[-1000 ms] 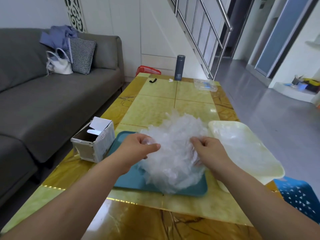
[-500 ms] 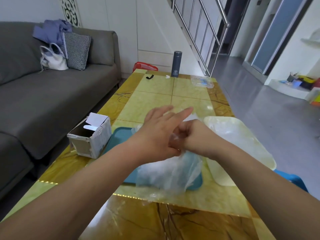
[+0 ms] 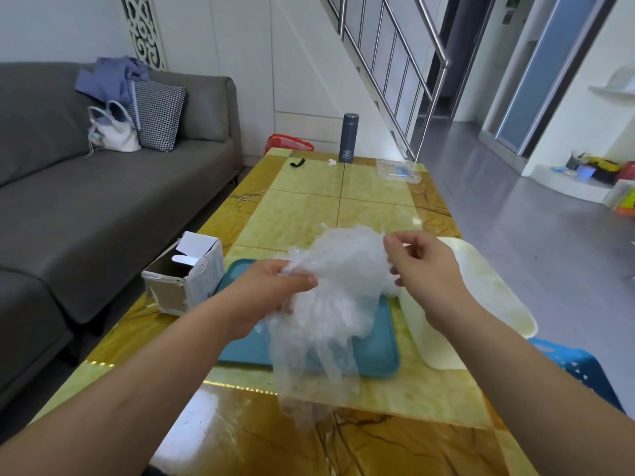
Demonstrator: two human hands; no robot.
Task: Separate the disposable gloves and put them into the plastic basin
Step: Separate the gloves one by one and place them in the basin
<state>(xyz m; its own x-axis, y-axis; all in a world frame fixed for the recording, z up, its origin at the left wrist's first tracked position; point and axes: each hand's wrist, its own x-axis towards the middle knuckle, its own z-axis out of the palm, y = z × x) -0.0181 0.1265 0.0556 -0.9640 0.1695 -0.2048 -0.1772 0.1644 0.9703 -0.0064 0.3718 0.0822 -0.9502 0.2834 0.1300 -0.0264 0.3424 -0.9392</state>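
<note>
**A:** Which step is in hand?

**B:** Separating, I'd judge. The left hand (image 3: 275, 290) grips the clump of gloves (image 3: 343, 269) at centre frame, fingers curled round a bunch of film. The clump hangs above the teal tray (image 3: 381, 352), its loose ends trailing toward the lower middle.

**A:** And the right hand?

**B:** The right hand (image 3: 424, 269) sits at the clump's upper right edge, fingers curled, thumb and forefinger close together. I cannot tell whether they hold a glove, because the film is too clear.

**A:** Where's the basin?

**B:** The cream basin (image 3: 508, 304) lies right of the tray, just beyond the right hand. That wrist hides its near-left part, and any film inside would be hard to make out.

**A:** What does the next move call for?

**B:** Probably peeling one glove free while the left hand anchors the rest, then carrying it rightward to the basin. Thin sheets likely cling, so two may come away together.
</note>
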